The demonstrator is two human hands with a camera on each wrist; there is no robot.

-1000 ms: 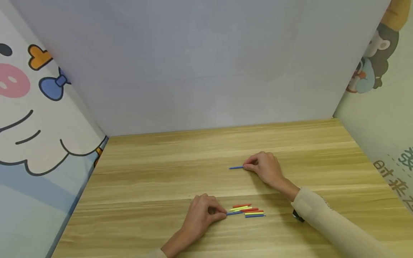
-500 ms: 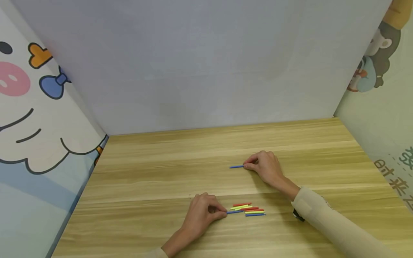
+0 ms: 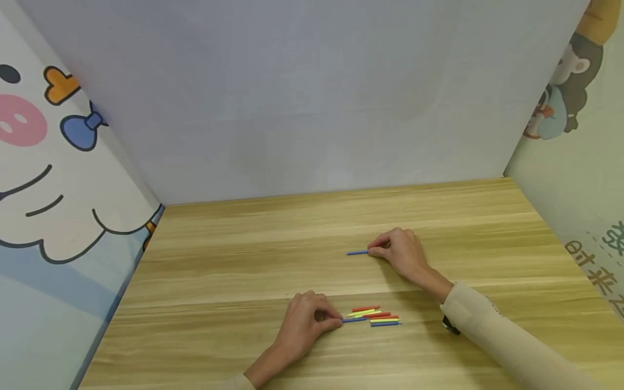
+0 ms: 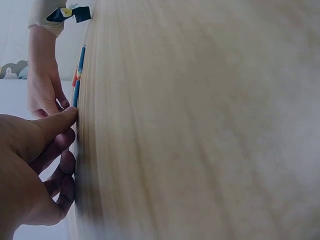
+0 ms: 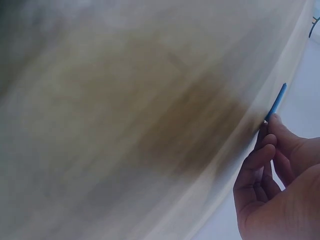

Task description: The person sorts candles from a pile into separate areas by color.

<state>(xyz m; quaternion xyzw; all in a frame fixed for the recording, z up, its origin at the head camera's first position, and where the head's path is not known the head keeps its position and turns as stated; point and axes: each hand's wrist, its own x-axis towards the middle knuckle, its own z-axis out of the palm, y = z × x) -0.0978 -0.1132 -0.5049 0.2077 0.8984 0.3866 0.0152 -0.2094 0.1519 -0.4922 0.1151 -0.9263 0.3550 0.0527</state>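
Note:
Thumb and forefinger of the left hand (image 3: pixel 303 327) pinch the left end of a blue stick (image 3: pixel 355 320) low over the table, beside a small pile of sticks. Farther back, the right hand (image 3: pixel 403 253) pinches the right end of another blue stick (image 3: pixel 357 252), which points left. In the left wrist view the left hand (image 4: pixel 30 165) has its fingertips at the end of a blue stick (image 4: pixel 76 93). The right wrist view shows a blue stick (image 5: pixel 276 101) rising from the fingertips of the right hand (image 5: pixel 275 185).
Red sticks (image 3: pixel 365 309), yellow sticks (image 3: pixel 384 320) and a blue stick (image 3: pixel 384 324) lie close together on the wooden table (image 3: pixel 219 249), right of the left hand. A grey wall (image 3: pixel 312 97) stands behind, with printed panels at both sides.

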